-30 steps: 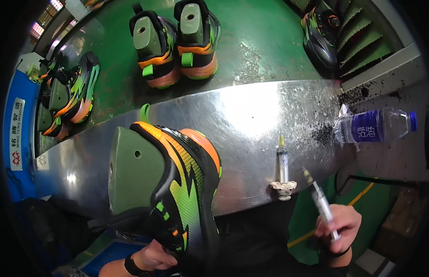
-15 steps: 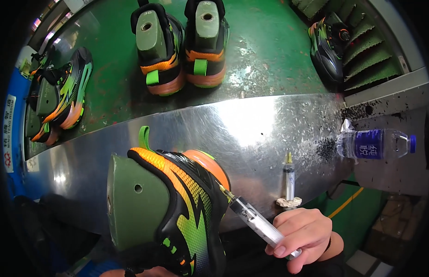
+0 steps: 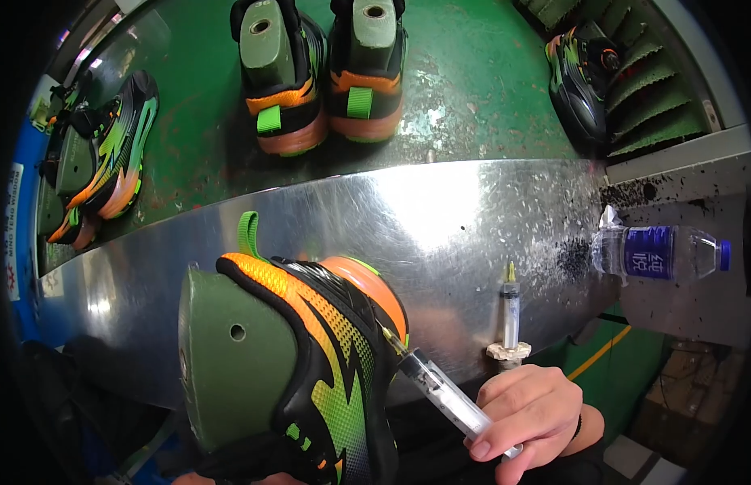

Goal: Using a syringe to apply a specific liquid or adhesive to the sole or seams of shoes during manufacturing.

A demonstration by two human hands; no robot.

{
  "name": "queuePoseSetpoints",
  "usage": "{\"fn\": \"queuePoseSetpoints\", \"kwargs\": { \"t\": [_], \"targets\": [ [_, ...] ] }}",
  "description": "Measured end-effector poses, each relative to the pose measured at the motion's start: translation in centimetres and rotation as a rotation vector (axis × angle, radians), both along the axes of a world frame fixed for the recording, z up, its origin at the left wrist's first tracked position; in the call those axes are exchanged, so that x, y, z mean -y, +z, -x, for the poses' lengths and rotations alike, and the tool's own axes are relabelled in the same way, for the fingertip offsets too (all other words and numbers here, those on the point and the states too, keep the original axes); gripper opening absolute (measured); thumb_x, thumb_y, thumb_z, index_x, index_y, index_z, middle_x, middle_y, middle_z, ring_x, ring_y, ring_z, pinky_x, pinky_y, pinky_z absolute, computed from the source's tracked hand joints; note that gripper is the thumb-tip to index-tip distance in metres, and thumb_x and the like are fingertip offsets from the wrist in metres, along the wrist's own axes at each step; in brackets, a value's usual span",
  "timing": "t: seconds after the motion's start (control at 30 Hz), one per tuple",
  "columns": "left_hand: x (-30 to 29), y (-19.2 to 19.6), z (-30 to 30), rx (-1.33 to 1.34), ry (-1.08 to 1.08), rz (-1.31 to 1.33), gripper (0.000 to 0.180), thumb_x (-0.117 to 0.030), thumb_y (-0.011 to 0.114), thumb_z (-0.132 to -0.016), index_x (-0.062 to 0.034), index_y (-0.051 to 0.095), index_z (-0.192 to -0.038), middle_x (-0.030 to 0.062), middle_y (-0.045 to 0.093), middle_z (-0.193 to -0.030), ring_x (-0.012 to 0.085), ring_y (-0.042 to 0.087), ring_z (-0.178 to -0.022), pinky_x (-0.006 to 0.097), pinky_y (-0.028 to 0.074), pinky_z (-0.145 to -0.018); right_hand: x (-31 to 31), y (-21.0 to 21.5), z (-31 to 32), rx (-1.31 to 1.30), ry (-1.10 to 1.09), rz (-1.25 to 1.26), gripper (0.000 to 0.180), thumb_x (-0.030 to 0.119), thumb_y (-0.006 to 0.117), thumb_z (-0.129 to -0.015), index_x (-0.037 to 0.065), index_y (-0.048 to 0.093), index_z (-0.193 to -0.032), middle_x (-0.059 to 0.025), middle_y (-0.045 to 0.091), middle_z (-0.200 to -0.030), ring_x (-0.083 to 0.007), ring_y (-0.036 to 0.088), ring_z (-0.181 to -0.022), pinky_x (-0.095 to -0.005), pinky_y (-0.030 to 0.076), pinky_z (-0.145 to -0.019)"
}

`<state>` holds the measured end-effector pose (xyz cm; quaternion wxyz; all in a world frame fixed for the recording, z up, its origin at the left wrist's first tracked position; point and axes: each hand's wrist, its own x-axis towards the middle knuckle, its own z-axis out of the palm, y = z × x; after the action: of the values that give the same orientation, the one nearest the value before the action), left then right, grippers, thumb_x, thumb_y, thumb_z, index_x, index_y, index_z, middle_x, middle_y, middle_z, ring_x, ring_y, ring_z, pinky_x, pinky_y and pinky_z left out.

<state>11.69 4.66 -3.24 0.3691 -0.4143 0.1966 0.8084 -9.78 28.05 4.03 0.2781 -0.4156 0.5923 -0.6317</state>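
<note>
Work on the black, orange and green mesh shoe [image 3: 343, 356], fitted on a dull green plastic last [image 3: 230, 356] at the near edge of the bare steel worktop [image 3: 448, 299], looks under way: the needle of a clear plastic syringe [image 3: 446, 396] meets its sole edge, and how much seam is done or left cannot be judged. The right hand [image 3: 530, 411] grips the barrel's rear, fingers curled closed around it. The left hand [image 3: 280, 479] barely shows beneath the shoe, so its fingers' grasp is unclear.
</note>
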Motion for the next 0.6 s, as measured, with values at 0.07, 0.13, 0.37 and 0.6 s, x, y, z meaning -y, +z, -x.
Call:
{"fn": "queuePoseSetpoints", "kwargs": {
  "t": [0.07, 0.13, 0.37, 0.6],
  "targets": [
    [-0.1, 0.1, -0.2, 0.001, -0.012, -0.004, 0.063, 0.004, 0.068, -0.07, 0.0021, 0.045, -0.129, 0.0111, 0.06, -0.108, 0.0202, 0.056, -0.093, 0.032, 0.044, -0.082, 0.0, 0.1, -0.3, 0.014, -0.01, 0.014, 0.037, 0.034, 0.077, -0.073, -0.001, 0.067, -0.081, -0.0076, 0.065, -0.07, -0.0212, 0.057, -0.054, -0.0321, 0.043, -0.049],
    [-0.3, 0.4, -0.7, 0.005, -0.02, -0.007, 0.062, 0.005, 0.067, -0.07, 0.0025, 0.046, -0.128, 0.0113, 0.06, -0.11, 0.0206, 0.056, -0.096, 0.032, 0.044, -0.084, -0.1, 0.2, -0.6, -0.015, 0.002, 0.044, 0.036, 0.031, 0.078, -0.073, -0.002, 0.067, -0.081, -0.0084, 0.065, -0.07, -0.0212, 0.056, -0.052, -0.0313, 0.041, -0.046],
    [-0.7, 0.8, -2.0, 0.012, -0.057, -0.013, 0.06, 0.011, 0.065, -0.068, 0.0039, 0.049, -0.125, 0.0122, 0.059, -0.116, 0.022, 0.056, -0.105, 0.034, 0.044, -0.091, -0.6, 0.7, -1.9, 0.002, 0.025, 0.062, 0.032, 0.027, 0.077, -0.075, -0.003, 0.068, -0.083, -0.0085, 0.062, -0.066, -0.021, 0.054, -0.048, -0.0304, 0.04, -0.044],
    [-1.2, 2.2, -4.3, 0.013, -0.067, -0.025, 0.058, 0.015, 0.064, -0.068, 0.0052, 0.051, -0.123, 0.013, 0.058, -0.122, 0.0233, 0.055, -0.112, 0.035, 0.044, -0.097, -0.8, 2.2, -3.3, 0.009, 0.119, -0.018, 0.029, 0.025, 0.076, -0.075, -0.002, 0.068, -0.085, -0.0082, 0.061, -0.066, -0.0201, 0.054, -0.049, -0.0298, 0.039, -0.045]
  ]
}}
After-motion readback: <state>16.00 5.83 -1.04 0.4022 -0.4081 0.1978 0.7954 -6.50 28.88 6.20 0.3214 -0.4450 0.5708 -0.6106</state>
